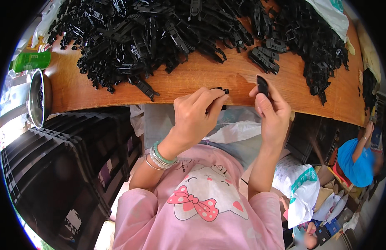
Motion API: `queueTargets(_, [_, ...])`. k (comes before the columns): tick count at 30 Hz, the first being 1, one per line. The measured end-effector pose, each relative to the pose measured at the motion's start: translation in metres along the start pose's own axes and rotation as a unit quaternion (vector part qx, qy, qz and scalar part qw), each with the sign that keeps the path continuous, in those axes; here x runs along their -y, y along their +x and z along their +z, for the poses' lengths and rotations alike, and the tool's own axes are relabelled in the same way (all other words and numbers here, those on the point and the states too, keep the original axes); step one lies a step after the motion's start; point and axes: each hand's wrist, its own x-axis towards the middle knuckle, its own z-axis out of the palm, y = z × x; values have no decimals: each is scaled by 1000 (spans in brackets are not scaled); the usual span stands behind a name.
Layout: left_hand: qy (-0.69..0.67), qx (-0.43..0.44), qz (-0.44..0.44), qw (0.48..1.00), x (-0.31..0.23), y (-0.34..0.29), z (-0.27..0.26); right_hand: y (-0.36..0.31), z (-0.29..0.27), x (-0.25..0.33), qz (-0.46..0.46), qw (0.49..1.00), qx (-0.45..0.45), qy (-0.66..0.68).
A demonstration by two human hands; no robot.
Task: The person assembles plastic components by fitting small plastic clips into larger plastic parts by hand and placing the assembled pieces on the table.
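Note:
At the table's near edge my left hand is closed, its thumb and fingers pinching a small black plastic part, most of which the fingers hide. My right hand holds a curved, elongated black plastic piece upright between thumb and fingers. A gap separates the two parts. Beyond my hands a big heap of long black plastic pieces covers the back of the wooden table. A few pieces lie together just past my right hand.
A second black heap lies at the right. At the left table edge are a metal bowl and a green bottle. Black crates stand lower left. White bags and a person in blue are at the right.

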Motion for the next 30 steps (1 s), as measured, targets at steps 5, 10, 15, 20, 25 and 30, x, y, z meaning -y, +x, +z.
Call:
queueTargets(5, [-22, 18, -54, 998, -3, 1, -9, 0, 5, 13, -69, 987, 44, -140])
queueTargets(10, [47, 101, -37, 993, 3, 7, -17, 12, 7, 16, -227, 901, 163, -332])
queueTargets(15, [15, 113, -34, 993, 5, 7, -18, 18, 8, 18, -246, 876, 184, -372])
queueTargets(20, [0, 129, -39, 991, 8, 8, -21, 18, 8, 25, -268, 856, 189, -399])
queueTargets(25, [-6, 140, -38, 989, 8, 11, -23, 22, 10, 25, -263, 857, 213, -388])
queueTargets(30, [-57, 155, -55, 985, 8, 17, -24, 20, 17, 46, -244, 813, 245, -468])
